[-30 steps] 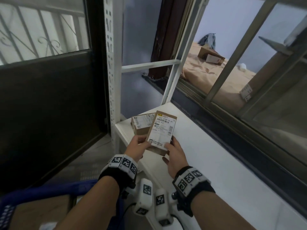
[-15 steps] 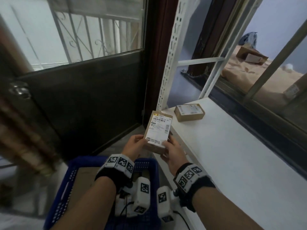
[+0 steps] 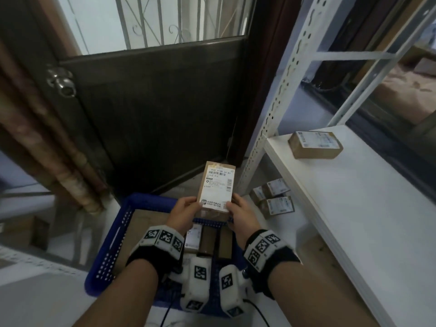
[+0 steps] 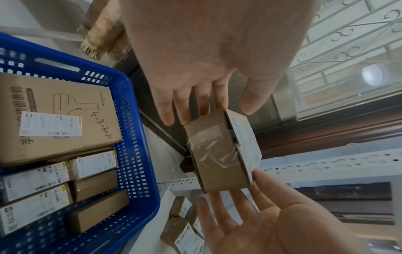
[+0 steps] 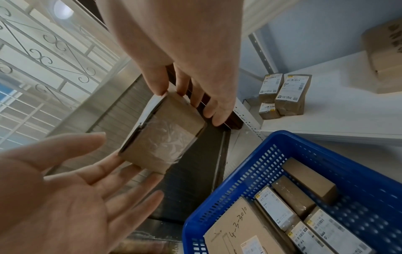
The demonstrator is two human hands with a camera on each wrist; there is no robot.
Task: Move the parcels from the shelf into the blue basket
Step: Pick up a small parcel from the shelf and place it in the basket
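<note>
"Brown cardboard, white label: is that the one you have?" the desk asks.

"Yes. One parcel (image 3: 217, 187), held upright between my two hands, above the far rim of the blue basket (image 3: 122, 220). My left hand (image 3: 186, 208) pinches its lower left corner and my right hand (image 3: 240, 214) its lower right. Thumbs sit on the label face with fingers behind. The hands are apart, with the box between them."

"Count the rest for me."

"Under my wrists, inside the basket, lie one large carton (image 4: 65, 89) and at least five small parcels (image 5: 293, 195) packed beside it. Some are label up and some show plain brown. The frame edge cuts off the row, so I cannot give a final number. To the right of my right hand and higher, one lone parcel (image 3: 315, 145) lies flat on the white upper shelf (image 3: 354, 208). Just past my right hand and lower down, three little parcels (image 5: 280, 96) stand bunched on the lower shelf (image 5: 326, 111). One bigger box (image 5: 385, 56) sits further right on that same board."

"Anything legible?"

"On the held label I read K188 above a barcode. The finer print is too small. The large carton carries the handwritten 4-3-3010, printed Chinese characters, a line drawing of a machine and its own white shipping label."
</note>
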